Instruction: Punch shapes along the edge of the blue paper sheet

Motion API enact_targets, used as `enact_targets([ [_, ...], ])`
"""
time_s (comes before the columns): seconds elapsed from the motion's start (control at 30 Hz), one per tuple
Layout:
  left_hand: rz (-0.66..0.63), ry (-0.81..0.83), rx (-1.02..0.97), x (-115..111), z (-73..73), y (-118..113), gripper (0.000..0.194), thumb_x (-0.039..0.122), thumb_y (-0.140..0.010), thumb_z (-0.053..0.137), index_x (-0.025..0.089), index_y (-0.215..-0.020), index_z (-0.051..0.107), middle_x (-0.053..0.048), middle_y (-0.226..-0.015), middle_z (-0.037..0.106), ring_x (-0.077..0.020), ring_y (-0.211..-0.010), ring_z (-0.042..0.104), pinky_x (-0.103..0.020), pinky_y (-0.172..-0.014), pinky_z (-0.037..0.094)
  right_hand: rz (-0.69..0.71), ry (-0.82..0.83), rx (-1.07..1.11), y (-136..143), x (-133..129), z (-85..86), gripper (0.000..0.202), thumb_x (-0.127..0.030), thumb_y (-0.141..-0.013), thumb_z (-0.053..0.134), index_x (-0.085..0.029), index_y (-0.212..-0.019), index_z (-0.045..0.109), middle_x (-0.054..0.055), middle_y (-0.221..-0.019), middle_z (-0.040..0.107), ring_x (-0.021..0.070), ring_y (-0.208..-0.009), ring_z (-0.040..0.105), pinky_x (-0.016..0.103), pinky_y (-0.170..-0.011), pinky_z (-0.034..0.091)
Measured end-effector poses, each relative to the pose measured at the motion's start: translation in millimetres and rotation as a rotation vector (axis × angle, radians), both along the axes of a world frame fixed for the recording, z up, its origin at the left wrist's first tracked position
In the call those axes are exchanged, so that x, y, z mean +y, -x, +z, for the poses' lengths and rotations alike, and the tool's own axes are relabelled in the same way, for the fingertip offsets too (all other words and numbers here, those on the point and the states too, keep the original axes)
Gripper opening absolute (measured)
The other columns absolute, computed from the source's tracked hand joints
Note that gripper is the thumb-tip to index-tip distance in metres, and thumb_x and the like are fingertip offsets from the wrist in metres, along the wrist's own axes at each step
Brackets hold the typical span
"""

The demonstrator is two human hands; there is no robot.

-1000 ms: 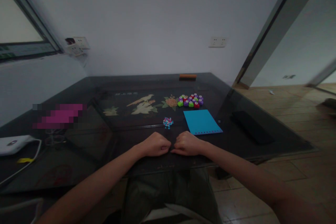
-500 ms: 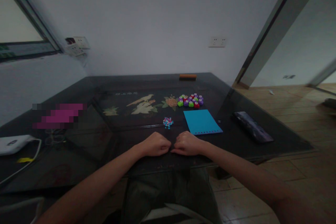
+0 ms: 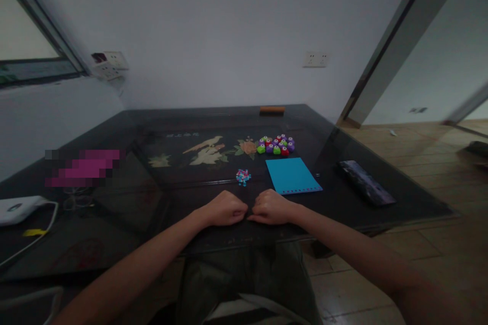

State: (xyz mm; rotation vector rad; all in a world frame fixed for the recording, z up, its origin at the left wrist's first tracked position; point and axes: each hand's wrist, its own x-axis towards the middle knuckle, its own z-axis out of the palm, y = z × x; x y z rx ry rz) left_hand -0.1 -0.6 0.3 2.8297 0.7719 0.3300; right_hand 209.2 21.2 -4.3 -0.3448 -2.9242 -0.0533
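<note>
My left hand rests as a fist near the front edge of the dark table, with nothing showing in it. Close beside it, my right hand is also closed in a fist, a narrow gap between the two. Just beyond the hands lies a small heap of pink, blue and white beads. To the right is a blue sheet with a row of holes along its near edge. Behind that sheet stands a cluster of several green, purple and red toy figures, each with an eye-like white spot.
A dark patterned flat case lies at the right of the table. An orange-brown cylinder is at the back edge. On the left are a blurred pink item, a white device with a cable, and a yellow piece.
The whole view has shifted very slightly. Both fists and the things on the table stay where they were.
</note>
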Motion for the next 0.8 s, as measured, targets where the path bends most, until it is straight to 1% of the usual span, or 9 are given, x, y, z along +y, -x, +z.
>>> enact_targets([
  [0.2, 0.003, -0.006, 0.017, 1, -1.4, 0, 0.02, 0.014, -0.075, 0.046, 0.018, -0.056, 0.044, 0.004, -0.049, 0.045, -0.0092, -0.047, 0.041, -0.024, -0.049, 0.025, 0.002, 0.002, -0.003, 0, 0, 0.2, 0.042, -0.04, -0.09, 0.042, -0.016, -0.061, 0.061, 0.004, -0.058, 0.063, 0.0116, -0.055, 0.053, 0.027, -0.054, 0.025],
  [0.47, 0.011, -0.006, 0.019, -1, 1.8, -1, 0.021, 0.014, -0.075, 0.046, 0.018, -0.055, 0.041, 0.004, -0.049, 0.044, -0.0094, -0.047, 0.039, -0.025, -0.049, 0.022, -0.002, 0.005, -0.005, 0, 1, -0.7, 0.042, -0.04, -0.09, 0.041, -0.016, -0.063, 0.062, 0.004, -0.058, 0.064, 0.0117, -0.055, 0.053, 0.026, -0.054, 0.025],
  [0.63, 0.072, -0.046, 0.012, 0, -0.6, 0, 0.02, 0.014, -0.075, 0.047, 0.018, -0.057, 0.041, 0.003, -0.051, 0.047, -0.01, -0.049, 0.041, -0.025, -0.05, 0.021, -0.001, -0.021, -0.005, 1, -1, 1.0, 0.043, -0.041, -0.091, 0.04, -0.017, -0.061, 0.061, 0.004, -0.058, 0.064, 0.0121, -0.055, 0.054, 0.026, -0.054, 0.025],
  [0.8, 0.148, -0.118, -0.009, 0, -1.3, -1, 0.021, 0.014, -0.079, 0.046, 0.018, -0.059, 0.042, 0.002, -0.055, 0.052, -0.0105, -0.053, 0.046, -0.026, -0.052, 0.023, 0.017, -0.057, -0.045, 1, -5, 10.3, 0.039, -0.037, -0.09, 0.042, -0.017, -0.064, 0.062, 0.004, -0.059, 0.064, 0.0122, -0.053, 0.053, 0.027, -0.053, 0.025],
])
